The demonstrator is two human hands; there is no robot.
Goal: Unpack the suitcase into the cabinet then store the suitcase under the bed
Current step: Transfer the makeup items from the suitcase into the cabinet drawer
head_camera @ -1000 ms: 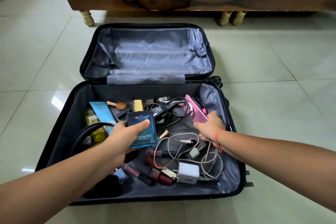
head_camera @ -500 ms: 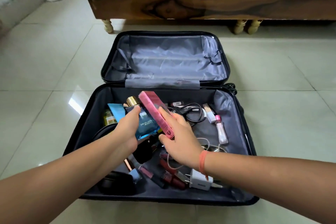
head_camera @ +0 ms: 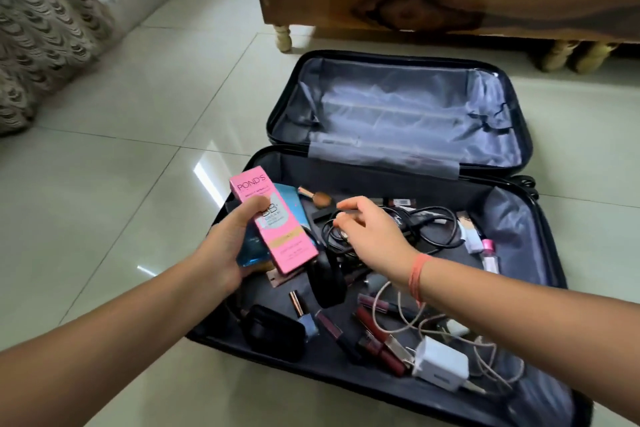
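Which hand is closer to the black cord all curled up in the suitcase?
Right. The right hand hovers over the black cord, fingers loose. The left hand is farther left, at the suitcase edge, holding the pink box.

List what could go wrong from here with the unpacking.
1. The left hand holds the pink box stacked on the blue box in one grip; the upper one may slide off.
2. The right hand, open, hovers over the coiled black cable; lifting it could drag the makeup brush nearby.
3. The white charger lies in its looped beige cable, which might snag other items.
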